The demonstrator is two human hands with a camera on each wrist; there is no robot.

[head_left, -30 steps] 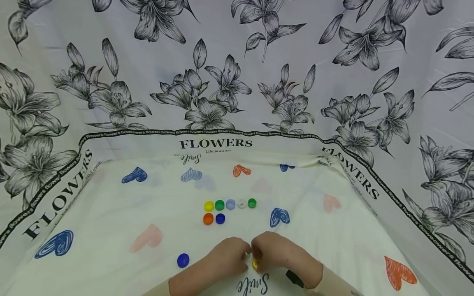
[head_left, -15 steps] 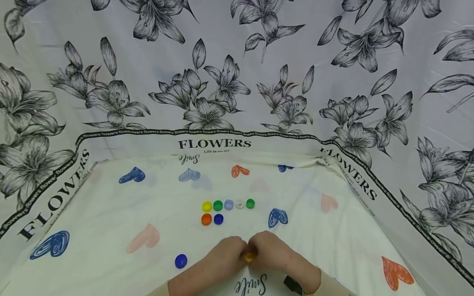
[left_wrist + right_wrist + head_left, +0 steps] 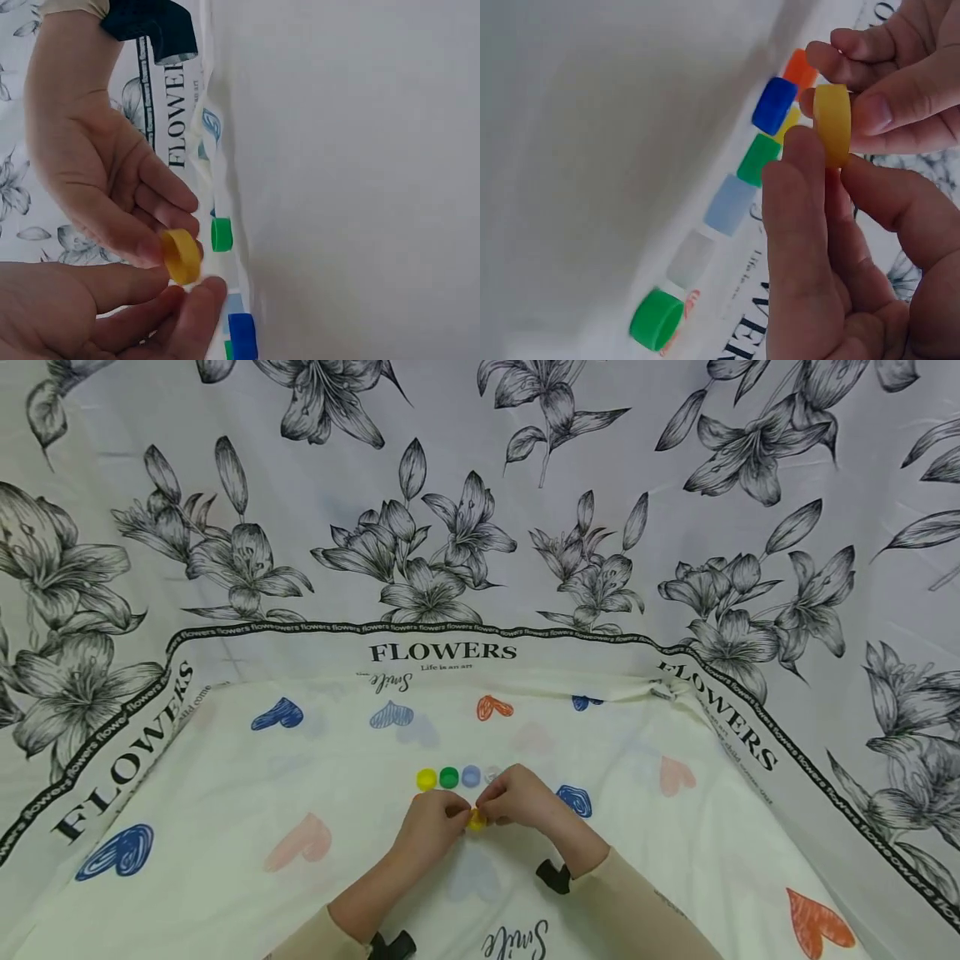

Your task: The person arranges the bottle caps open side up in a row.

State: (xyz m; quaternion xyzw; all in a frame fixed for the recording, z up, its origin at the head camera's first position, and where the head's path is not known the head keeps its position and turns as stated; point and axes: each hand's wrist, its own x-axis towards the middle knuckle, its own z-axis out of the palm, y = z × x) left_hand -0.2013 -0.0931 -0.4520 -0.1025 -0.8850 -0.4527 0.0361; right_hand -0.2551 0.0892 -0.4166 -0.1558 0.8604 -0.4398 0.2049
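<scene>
A yellow bottle cap (image 3: 477,820) is held between both hands just in front of the row of caps. My left hand (image 3: 431,825) pinches it from the left with thumb and finger; in the right wrist view the cap (image 3: 832,124) stands on edge. My right hand (image 3: 528,795) pinches its other side with the fingertips. Behind the hands lie a yellow cap (image 3: 426,779), a green cap (image 3: 448,777), a light blue cap (image 3: 471,776) and a clear cap (image 3: 492,773). The right wrist view also shows an orange cap (image 3: 801,69), a dark blue cap (image 3: 774,105) and another green cap (image 3: 657,319).
A white cloth (image 3: 225,793) printed with hearts covers the table. Behind it hangs a floral curtain (image 3: 450,410). Black straps (image 3: 553,876) are on the wrists. The left forearm and hand hide part of the cloth.
Both hands have moved forward, away from the body, to the cap rows with the yellow cap between them. The loose blue cap at front left is now out of sight by the left forearm.
</scene>
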